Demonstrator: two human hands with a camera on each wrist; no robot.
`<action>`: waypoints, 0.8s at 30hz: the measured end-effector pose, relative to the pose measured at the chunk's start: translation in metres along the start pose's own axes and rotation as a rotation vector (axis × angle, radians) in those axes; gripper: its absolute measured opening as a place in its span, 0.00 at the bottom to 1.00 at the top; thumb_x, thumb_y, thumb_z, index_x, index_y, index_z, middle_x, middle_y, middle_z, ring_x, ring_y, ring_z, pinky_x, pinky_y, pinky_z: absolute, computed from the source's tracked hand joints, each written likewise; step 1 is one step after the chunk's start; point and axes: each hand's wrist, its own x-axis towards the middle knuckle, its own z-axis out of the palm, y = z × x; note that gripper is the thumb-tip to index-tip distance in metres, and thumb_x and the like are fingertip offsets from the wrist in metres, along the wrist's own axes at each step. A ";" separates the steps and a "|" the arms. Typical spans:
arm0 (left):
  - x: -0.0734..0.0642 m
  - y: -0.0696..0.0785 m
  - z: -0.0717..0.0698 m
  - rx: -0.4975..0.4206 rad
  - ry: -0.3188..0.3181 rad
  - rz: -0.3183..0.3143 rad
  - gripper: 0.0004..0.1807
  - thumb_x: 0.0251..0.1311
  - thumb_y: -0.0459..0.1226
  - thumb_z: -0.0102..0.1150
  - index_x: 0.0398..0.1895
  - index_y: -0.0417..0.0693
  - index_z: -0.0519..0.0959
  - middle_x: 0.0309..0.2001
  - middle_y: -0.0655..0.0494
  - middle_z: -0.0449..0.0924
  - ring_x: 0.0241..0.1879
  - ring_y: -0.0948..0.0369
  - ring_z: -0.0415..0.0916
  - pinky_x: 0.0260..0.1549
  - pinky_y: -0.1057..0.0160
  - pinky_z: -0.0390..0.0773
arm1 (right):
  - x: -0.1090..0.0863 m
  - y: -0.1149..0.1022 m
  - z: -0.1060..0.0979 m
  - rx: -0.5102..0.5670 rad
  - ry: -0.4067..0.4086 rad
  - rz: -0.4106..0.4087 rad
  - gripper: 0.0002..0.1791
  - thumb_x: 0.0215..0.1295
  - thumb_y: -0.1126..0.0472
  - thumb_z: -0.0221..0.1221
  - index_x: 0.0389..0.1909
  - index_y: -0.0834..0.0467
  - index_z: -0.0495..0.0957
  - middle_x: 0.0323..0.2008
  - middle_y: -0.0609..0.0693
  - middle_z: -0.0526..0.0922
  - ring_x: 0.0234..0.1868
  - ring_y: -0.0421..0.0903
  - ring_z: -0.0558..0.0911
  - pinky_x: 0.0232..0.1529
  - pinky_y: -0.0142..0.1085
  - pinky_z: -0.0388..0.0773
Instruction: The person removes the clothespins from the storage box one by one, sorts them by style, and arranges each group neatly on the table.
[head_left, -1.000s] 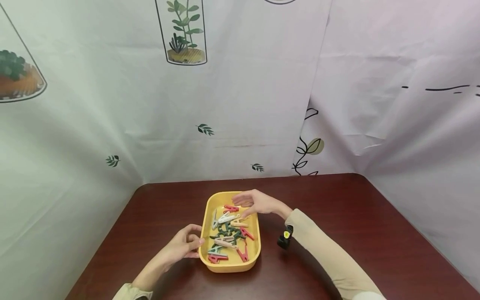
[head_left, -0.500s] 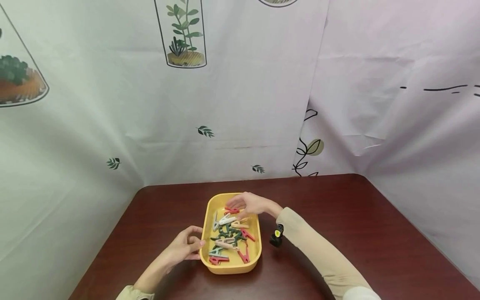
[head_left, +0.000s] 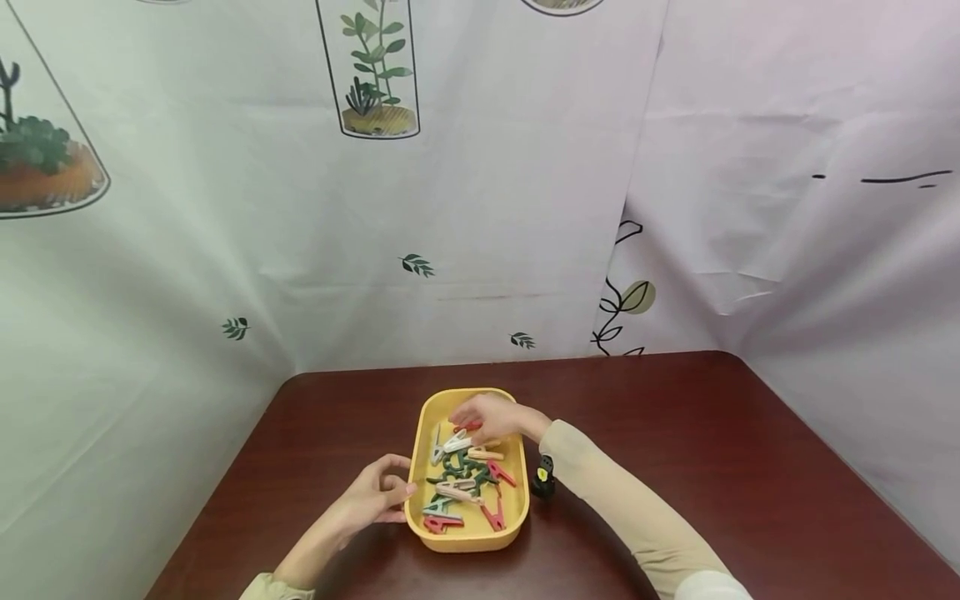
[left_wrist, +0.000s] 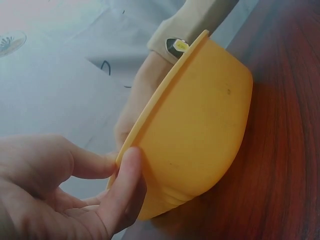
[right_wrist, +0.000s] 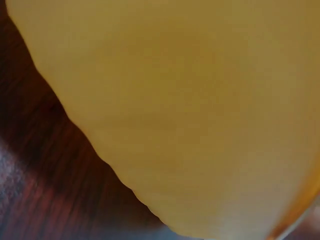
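**Both hands at the yellow tray of clothes pegs**

From the head camera, my left hand (head_left: 375, 496) rests against the near-left wall of the yellow tray (head_left: 517, 508), fingers loosely curled, thumb at the rim. My right hand (head_left: 486, 417) reaches down into the tray's far end, fingertips bent over a red peg (head_left: 467, 427) and a white peg (head_left: 453, 442); whether I have hold of either I cannot tell. The tray sits mid-table (head_left: 675, 433), and the pegs lie tangled, so lifting one could drag a neighbour over the rim.

My left wrist camera shows what the head view cannot: my thumb (left_wrist: 125, 180) pressed flat on the tray's outer wall (left_wrist: 200, 130), steadying rather than gripping. If it slips, the tray could slide.

My right wrist camera shows only blurred yellow plastic (right_wrist: 190, 100) and dark wood.
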 end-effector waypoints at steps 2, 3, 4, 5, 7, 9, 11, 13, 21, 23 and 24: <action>0.001 -0.001 0.000 -0.002 0.000 0.000 0.26 0.66 0.34 0.55 0.61 0.31 0.59 0.31 0.53 0.76 0.30 0.62 0.78 0.30 0.66 0.83 | 0.001 0.000 0.002 -0.027 0.004 0.007 0.27 0.55 0.75 0.63 0.58 0.64 0.74 0.56 0.56 0.81 0.56 0.49 0.80 0.59 0.35 0.75; 0.001 -0.002 0.000 -0.003 0.002 0.001 0.26 0.66 0.34 0.55 0.61 0.31 0.59 0.31 0.53 0.76 0.30 0.62 0.78 0.30 0.66 0.83 | 0.002 0.000 0.003 -0.035 0.006 0.010 0.27 0.55 0.75 0.63 0.58 0.64 0.74 0.55 0.55 0.81 0.56 0.48 0.80 0.59 0.35 0.75; 0.001 -0.002 0.000 -0.005 0.002 0.001 0.26 0.66 0.34 0.55 0.61 0.31 0.59 0.31 0.53 0.76 0.30 0.62 0.78 0.30 0.66 0.83 | 0.002 0.000 0.004 -0.045 0.007 0.015 0.27 0.55 0.75 0.64 0.58 0.62 0.75 0.55 0.54 0.81 0.56 0.47 0.80 0.59 0.34 0.75; 0.002 -0.003 0.000 -0.006 0.002 0.001 0.26 0.66 0.34 0.55 0.61 0.31 0.59 0.31 0.53 0.76 0.30 0.62 0.78 0.30 0.66 0.83 | 0.003 0.000 0.005 -0.055 0.008 0.020 0.28 0.54 0.75 0.64 0.58 0.61 0.75 0.55 0.53 0.82 0.55 0.46 0.80 0.59 0.34 0.75; 0.002 -0.003 0.000 -0.013 0.001 0.001 0.26 0.66 0.34 0.55 0.61 0.31 0.59 0.31 0.53 0.76 0.30 0.63 0.78 0.30 0.66 0.83 | 0.003 -0.001 0.006 -0.080 0.009 0.032 0.28 0.53 0.75 0.65 0.57 0.58 0.76 0.53 0.50 0.83 0.54 0.42 0.80 0.57 0.31 0.76; 0.002 -0.003 0.000 -0.018 0.000 0.004 0.26 0.66 0.33 0.55 0.62 0.31 0.59 0.31 0.53 0.76 0.30 0.63 0.78 0.29 0.67 0.83 | 0.004 -0.002 0.006 -0.103 0.006 0.038 0.28 0.52 0.75 0.65 0.56 0.56 0.78 0.50 0.47 0.84 0.51 0.40 0.80 0.54 0.29 0.76; 0.001 -0.003 0.000 -0.020 -0.005 0.008 0.26 0.67 0.33 0.55 0.62 0.31 0.58 0.32 0.53 0.76 0.31 0.63 0.78 0.29 0.67 0.83 | 0.003 -0.003 0.006 -0.125 0.000 0.041 0.28 0.52 0.74 0.66 0.55 0.54 0.79 0.48 0.46 0.84 0.49 0.38 0.80 0.52 0.28 0.76; 0.001 -0.003 0.000 -0.022 -0.011 0.010 0.26 0.67 0.33 0.55 0.62 0.30 0.58 0.32 0.53 0.77 0.31 0.62 0.78 0.29 0.66 0.83 | 0.003 -0.004 0.006 -0.138 -0.006 0.043 0.27 0.52 0.74 0.67 0.54 0.53 0.80 0.46 0.44 0.84 0.47 0.37 0.79 0.50 0.27 0.76; 0.002 -0.003 0.000 -0.020 -0.005 -0.002 0.26 0.67 0.33 0.54 0.62 0.31 0.58 0.33 0.51 0.77 0.32 0.61 0.79 0.30 0.65 0.83 | 0.002 -0.008 0.006 -0.136 -0.013 0.052 0.26 0.51 0.72 0.68 0.52 0.53 0.80 0.41 0.42 0.84 0.42 0.36 0.78 0.47 0.26 0.75; 0.001 -0.003 0.001 -0.019 -0.003 -0.004 0.26 0.67 0.33 0.54 0.62 0.31 0.58 0.33 0.51 0.77 0.32 0.61 0.79 0.30 0.65 0.83 | 0.001 -0.009 0.005 -0.140 -0.018 0.054 0.26 0.51 0.72 0.69 0.53 0.52 0.80 0.41 0.42 0.84 0.43 0.36 0.79 0.48 0.27 0.75; 0.001 -0.003 0.001 -0.019 -0.003 -0.004 0.26 0.67 0.33 0.54 0.62 0.31 0.58 0.33 0.51 0.77 0.32 0.61 0.79 0.30 0.65 0.83 | 0.001 -0.010 0.005 -0.141 -0.020 0.057 0.26 0.51 0.71 0.69 0.53 0.52 0.80 0.42 0.42 0.84 0.44 0.36 0.79 0.48 0.27 0.75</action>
